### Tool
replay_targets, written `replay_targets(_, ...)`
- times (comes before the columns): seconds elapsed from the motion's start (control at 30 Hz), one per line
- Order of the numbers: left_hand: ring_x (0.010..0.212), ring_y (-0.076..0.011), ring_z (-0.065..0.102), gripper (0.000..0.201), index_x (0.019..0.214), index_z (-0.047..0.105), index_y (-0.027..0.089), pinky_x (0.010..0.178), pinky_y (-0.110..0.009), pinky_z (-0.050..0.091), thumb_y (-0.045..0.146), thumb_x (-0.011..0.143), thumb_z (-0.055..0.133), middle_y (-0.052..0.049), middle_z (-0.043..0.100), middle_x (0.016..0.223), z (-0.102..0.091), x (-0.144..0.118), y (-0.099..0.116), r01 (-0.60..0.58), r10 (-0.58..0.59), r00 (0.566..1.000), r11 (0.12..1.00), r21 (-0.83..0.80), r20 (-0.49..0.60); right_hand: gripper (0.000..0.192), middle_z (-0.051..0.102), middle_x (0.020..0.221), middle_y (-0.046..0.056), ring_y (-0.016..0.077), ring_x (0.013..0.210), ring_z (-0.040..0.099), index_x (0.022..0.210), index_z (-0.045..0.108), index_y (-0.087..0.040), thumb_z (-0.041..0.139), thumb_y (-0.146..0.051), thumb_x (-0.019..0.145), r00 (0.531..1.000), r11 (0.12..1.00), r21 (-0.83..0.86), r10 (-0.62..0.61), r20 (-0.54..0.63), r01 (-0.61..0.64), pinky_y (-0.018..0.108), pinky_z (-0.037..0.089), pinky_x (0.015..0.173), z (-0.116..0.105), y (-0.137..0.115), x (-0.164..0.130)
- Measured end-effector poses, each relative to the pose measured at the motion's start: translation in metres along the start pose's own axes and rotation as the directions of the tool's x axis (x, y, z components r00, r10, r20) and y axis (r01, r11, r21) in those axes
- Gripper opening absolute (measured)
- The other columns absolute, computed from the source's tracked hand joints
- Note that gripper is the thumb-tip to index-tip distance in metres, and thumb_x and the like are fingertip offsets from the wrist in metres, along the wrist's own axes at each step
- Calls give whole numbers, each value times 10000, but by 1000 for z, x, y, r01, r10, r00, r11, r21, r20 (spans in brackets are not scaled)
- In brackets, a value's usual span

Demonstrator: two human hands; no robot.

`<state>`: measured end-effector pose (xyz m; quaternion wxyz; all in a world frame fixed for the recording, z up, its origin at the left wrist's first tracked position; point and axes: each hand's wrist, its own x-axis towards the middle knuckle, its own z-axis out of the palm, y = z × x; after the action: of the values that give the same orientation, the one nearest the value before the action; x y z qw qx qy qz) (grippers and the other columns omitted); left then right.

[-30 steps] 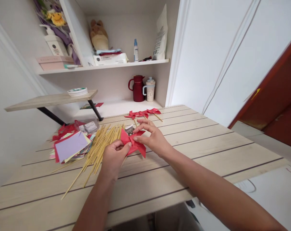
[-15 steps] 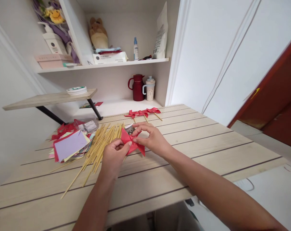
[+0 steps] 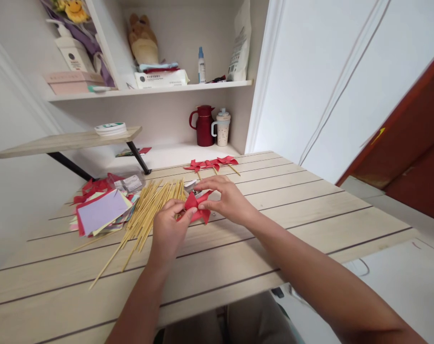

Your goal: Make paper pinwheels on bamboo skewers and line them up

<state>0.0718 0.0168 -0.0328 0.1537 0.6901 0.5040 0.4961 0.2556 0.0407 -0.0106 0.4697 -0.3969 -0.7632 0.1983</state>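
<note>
A red paper pinwheel (image 3: 191,201) with folded blades is held between both hands above the table. My left hand (image 3: 171,222) pinches its left side between thumb and fingers. From the right, my right hand (image 3: 226,198) grips the paper near the middle with its thumb and fingertips. Just behind the paper is a small box (image 3: 190,185) of metal fasteners, partly hidden by the right hand. Thin wooden sticks (image 3: 148,210) lie in a loose heap left of the hands. Several finished red pinwheels (image 3: 211,164) on sticks rest farther back.
Stacked coloured paper squares (image 3: 101,211) lie on the left, beside a clear plastic bag (image 3: 129,183). A raised wooden shelf (image 3: 70,142) on black legs stands over the back left. A dark red jug (image 3: 205,126) and a lidded cup (image 3: 222,128) stand in the cabinet.
The pinwheel has turned in the hands, and its blades now look more folded in toward the centre. Both hands keep hold of it. The view has shifted slightly.
</note>
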Motion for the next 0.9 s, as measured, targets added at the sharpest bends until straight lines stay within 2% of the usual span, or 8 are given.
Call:
replay_targets(0.17,789,-192,617,190,680,686,207,789,-351,442,356,789,640,-32,668,842,1,0,-2,-32,35,999,992,118,-21,241,662,1248,34,280,1244,528,939,774,-300,833,-227,717,994,998,-61,22,105,-16,515,346,1086,-8,3,1)
replay_targets(0.27,804,-200,619,180,693,688,213,803,-356,440,360,787,643,-36,676,853,1,-1,-1,-36,42,998,989,146,-39,191,656,1255,30,281,1260,519,882,780,-299,821,-205,721,991,998,-65,28,127,-20,520,347,1089,-10,3,1)
replay_targets(0.47,805,-195,606,212,684,682,221,799,-339,439,382,809,620,-31,670,848,0,-2,2,-38,39,999,989,140,-8,100,673,1210,35,265,1214,557,768,747,-261,802,-188,726,991,998,-13,55,119,-54,501,361,1085,-9,2,1)
replay_targets(0.9,782,-186,609,212,710,703,215,783,-326,434,389,801,626,-24,660,837,2,-1,3,-7,9,1000,996,88,-23,70,720,1113,49,241,1149,598,714,746,-233,812,-208,716,992,992,68,100,71,-105,415,443,1012,-3,0,1)
